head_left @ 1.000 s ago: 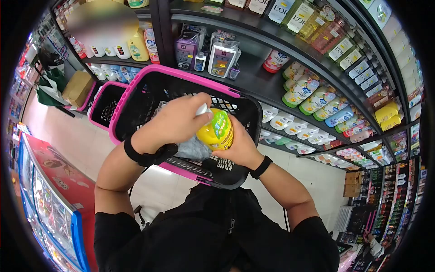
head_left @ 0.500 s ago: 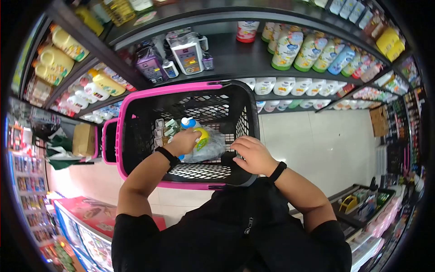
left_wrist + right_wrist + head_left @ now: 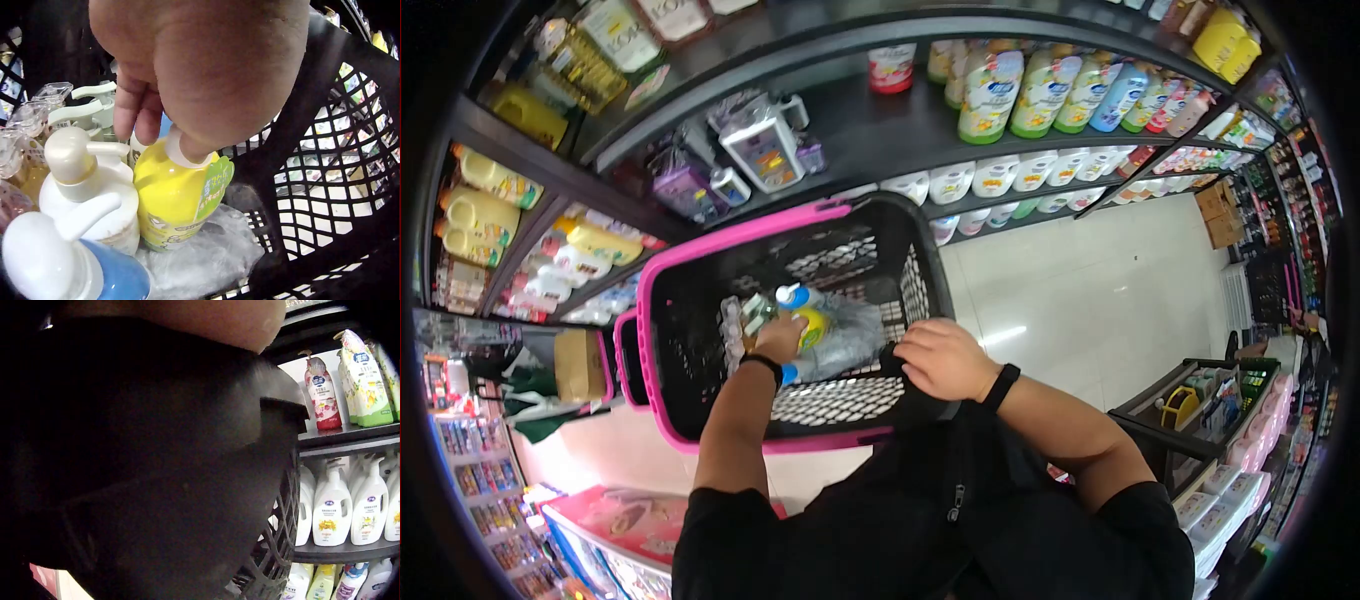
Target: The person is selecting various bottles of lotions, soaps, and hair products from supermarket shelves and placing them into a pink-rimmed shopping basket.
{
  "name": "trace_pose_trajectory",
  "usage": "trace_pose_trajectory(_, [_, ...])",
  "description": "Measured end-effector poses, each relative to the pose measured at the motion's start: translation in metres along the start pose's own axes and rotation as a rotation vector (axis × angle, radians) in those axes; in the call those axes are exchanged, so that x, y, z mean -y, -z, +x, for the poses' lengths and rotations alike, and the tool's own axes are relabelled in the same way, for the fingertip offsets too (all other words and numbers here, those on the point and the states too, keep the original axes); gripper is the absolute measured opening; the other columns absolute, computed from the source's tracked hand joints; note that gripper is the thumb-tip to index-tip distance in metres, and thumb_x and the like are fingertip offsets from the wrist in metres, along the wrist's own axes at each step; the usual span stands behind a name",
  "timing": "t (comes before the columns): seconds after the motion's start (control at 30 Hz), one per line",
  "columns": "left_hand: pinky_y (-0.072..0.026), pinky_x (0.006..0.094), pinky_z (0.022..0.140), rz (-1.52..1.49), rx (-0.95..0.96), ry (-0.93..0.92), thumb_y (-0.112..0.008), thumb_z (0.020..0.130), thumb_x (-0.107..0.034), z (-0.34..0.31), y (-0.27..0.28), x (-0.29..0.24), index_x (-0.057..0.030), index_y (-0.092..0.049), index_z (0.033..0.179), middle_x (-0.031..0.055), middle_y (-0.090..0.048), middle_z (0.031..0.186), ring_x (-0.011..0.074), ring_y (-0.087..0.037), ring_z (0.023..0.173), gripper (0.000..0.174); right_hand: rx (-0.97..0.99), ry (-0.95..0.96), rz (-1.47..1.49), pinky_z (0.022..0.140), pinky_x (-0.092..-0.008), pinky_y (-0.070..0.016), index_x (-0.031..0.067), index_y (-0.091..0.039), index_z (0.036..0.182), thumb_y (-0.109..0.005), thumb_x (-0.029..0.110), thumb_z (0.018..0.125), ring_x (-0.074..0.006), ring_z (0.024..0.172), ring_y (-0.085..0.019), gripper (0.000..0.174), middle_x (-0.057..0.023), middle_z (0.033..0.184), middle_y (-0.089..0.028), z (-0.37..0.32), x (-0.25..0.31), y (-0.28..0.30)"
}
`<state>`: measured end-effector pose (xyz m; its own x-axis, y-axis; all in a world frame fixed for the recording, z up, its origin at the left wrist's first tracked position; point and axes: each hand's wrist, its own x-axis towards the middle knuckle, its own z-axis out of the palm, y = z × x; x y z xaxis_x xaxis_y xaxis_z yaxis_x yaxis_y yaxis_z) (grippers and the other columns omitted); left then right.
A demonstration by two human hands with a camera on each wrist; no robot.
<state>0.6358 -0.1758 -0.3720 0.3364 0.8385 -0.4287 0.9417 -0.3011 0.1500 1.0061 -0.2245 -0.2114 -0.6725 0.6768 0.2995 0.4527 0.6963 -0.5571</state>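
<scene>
A black basket with a pink handle [image 3: 662, 395] stands in front of me. Inside it, my left hand [image 3: 777, 338] holds a yellow pump bottle [image 3: 172, 194] by its top; the bottle stands upright with a green tag at its neck. Close beside it in the left wrist view are a white pump bottle [image 3: 100, 215] and a blue bottle [image 3: 122, 275] with a white pump. Crumpled clear plastic [image 3: 215, 250] lies around the yellow bottle's base. My right hand [image 3: 945, 358] grips the basket's near right rim, fingers over the edge.
Several clear-capped bottles [image 3: 28, 150] fill the basket's left end. Behind the basket runs a dark shelf [image 3: 840, 135] with pump bottles in rows. A cardboard box [image 3: 580, 365] sits to the left, and a display stand [image 3: 1190, 420] is at the right.
One second ago both hands held the yellow bottle above the basket. The left hand has lowered it into the basket; the right hand let go and moved to the rim. The view has shifted right.
</scene>
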Motion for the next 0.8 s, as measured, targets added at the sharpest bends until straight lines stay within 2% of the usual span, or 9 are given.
trace_pose_trajectory(0.13, [-0.0510,0.0522,0.098,0.006,0.132,0.075,-0.049,0.096,-0.018,0.008,-0.004,-0.005,-0.0170,-0.060,0.129,0.0216,-0.056,0.136,0.0402,-0.061,0.118,0.034,-0.036,0.054,-0.009,0.080,-0.0430,-0.0492,0.0058,-0.063,0.092,-0.067,0.017,0.077,-0.0314,0.092,-0.059,0.019,-0.0112,0.091,-0.060,-0.006,-0.012,-0.011])
trace_pose_trajectory(0.17, [-0.0512,0.0534,0.097,-0.002,0.141,0.116,-0.055,0.093,-0.018,0.014,-0.023,0.003,-0.0194,-0.061,0.128,0.0224,-0.052,0.138,0.0414,-0.061,0.117,0.035,-0.053,0.046,0.021,0.079,-0.0429,-0.0483,0.0062,-0.061,0.089,-0.067,0.017,0.077,-0.0316,0.091,-0.058,0.017,-0.0110,0.088,-0.058,-0.007,-0.012,-0.013])
trace_pose_trajectory(0.23, [-0.0525,0.0545,0.093,0.015,0.096,0.114,-0.065,0.085,-0.019,0.015,-0.032,0.006,-0.0186,-0.061,0.123,0.0236,-0.052,0.135,0.0435,-0.062,0.116,0.037,-0.101,0.076,0.039,0.081,-0.0431,-0.0478,0.0062,-0.059,0.088,-0.066,0.017,0.078,-0.0318,0.092,-0.058,0.016,-0.0116,0.089,-0.058,-0.006,-0.009,-0.012])
trace_pose_trajectory(0.3, [-0.0532,0.0531,0.092,0.034,0.063,0.110,-0.063,0.086,-0.015,0.014,-0.026,0.003,-0.0161,-0.063,0.117,0.0249,-0.053,0.132,0.0456,-0.063,0.111,0.031,-0.109,0.063,0.020,0.083,-0.0434,-0.0476,0.0060,-0.060,0.088,-0.066,0.017,0.079,-0.0321,0.093,-0.058,0.016,-0.0120,0.090,-0.058,-0.008,-0.008,-0.014])
trace_pose_trajectory(0.43, [-0.0515,0.0534,0.095,0.082,0.315,0.140,-0.066,0.086,-0.022,0.026,0.009,-0.011,-0.0111,-0.062,0.123,0.0304,-0.055,0.128,0.0456,-0.063,0.112,0.039,-0.087,0.094,0.034,0.086,-0.0439,-0.0473,0.0058,-0.060,0.090,-0.067,0.018,0.081,-0.0328,0.095,-0.058,0.017,-0.0129,0.092,-0.059,-0.009,-0.010,-0.015])
trace_pose_trajectory(0.57, [-0.0522,0.0512,0.093,-0.042,0.171,0.072,-0.070,0.085,-0.024,0.022,0.024,-0.018,-0.0049,-0.059,0.129,0.0284,-0.061,0.123,0.0452,-0.064,0.107,0.050,-0.083,0.093,0.135,0.090,-0.0455,-0.0479,0.0045,-0.062,0.098,-0.066,0.018,0.082,-0.0341,0.101,-0.059,0.021,-0.0134,0.097,-0.062,-0.014,-0.016,-0.017])
trace_pose_trajectory(0.63, [-0.0512,0.0520,0.096,-0.128,0.099,-0.055,-0.071,0.082,-0.038,0.022,0.032,-0.010,-0.0025,-0.058,0.131,0.0290,-0.067,0.115,0.0438,-0.064,0.111,0.062,-0.063,0.064,0.316,0.089,-0.0448,-0.0480,0.0039,-0.061,0.104,-0.064,0.017,0.087,-0.0341,0.099,-0.059,0.021,-0.0128,0.097,-0.063,-0.013,-0.021,-0.009])
trace_pose_trajectory(0.7, [-0.0521,0.0518,0.088,-0.147,0.026,-0.025,-0.072,0.081,-0.036,0.008,0.078,-0.044,-0.0007,-0.061,0.123,0.0262,-0.068,0.110,0.0431,-0.065,0.104,0.056,0.018,-0.027,0.506,0.089,-0.0426,-0.0483,0.0032,-0.061,0.108,-0.062,0.016,0.092,-0.0319,0.099,-0.060,0.021,-0.0116,0.099,-0.063,-0.012,-0.028,0.006])
trace_pose_trajectory(0.8, [-0.0504,0.0500,0.092,-0.241,-0.036,-0.033,-0.064,0.093,-0.026,-0.011,0.129,-0.084,-0.0006,-0.058,0.129,0.0278,-0.065,0.121,0.0463,-0.061,0.112,0.045,-0.069,-0.088,0.510,0.082,-0.0428,-0.0494,0.0045,-0.062,0.109,-0.062,0.018,0.092,-0.0321,0.090,-0.061,0.022,-0.0107,0.094,-0.063,-0.016,-0.054,0.042])
